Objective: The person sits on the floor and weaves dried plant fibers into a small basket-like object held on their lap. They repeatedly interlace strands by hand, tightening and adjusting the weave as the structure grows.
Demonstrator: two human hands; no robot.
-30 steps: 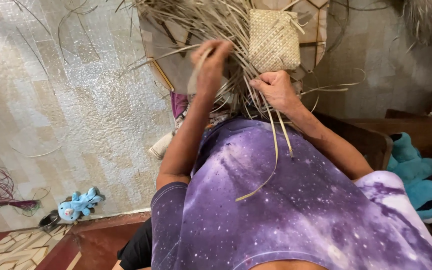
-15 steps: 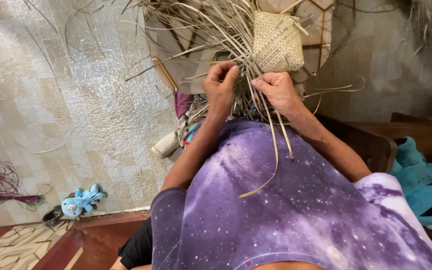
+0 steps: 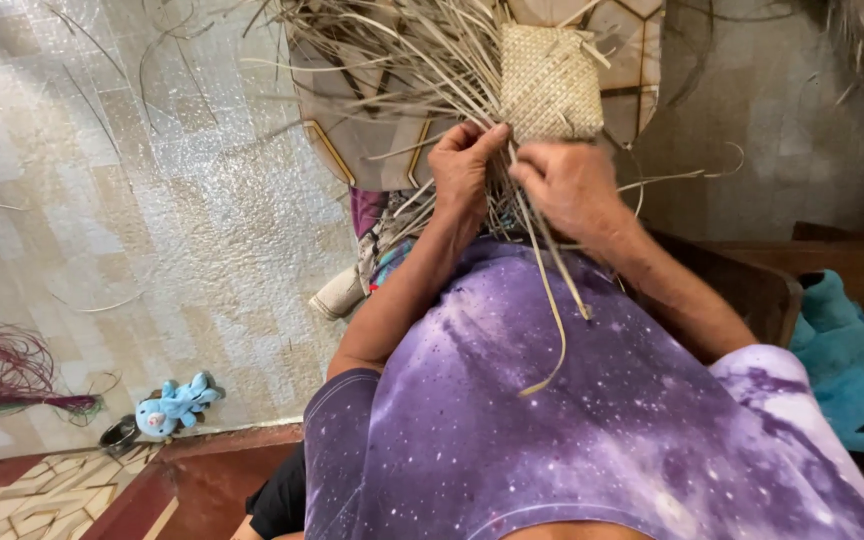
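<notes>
The woven panel point(image 3: 550, 82) — a small, pale, tightly plaited rectangle — sits just above both hands, with loose dry strips point(image 3: 392, 55) fanning off to the left of the grip and a few trailing down over the purple shirt point(image 3: 572, 440). It looks light, springy and brittle at the strip ends; best held at the woven edge, where the plait is firm. The left hand point(image 3: 460, 172) pinches strips at the panel's lower corner, fingers closed. The right hand point(image 3: 570, 185) clenches a bundle of strips just beside it — wrists bent inward, forearms converging.

Both hands point(image 3: 517, 180) pinching strips point(image 3: 542, 260) under woven mat point(image 3: 550, 82).
</notes>
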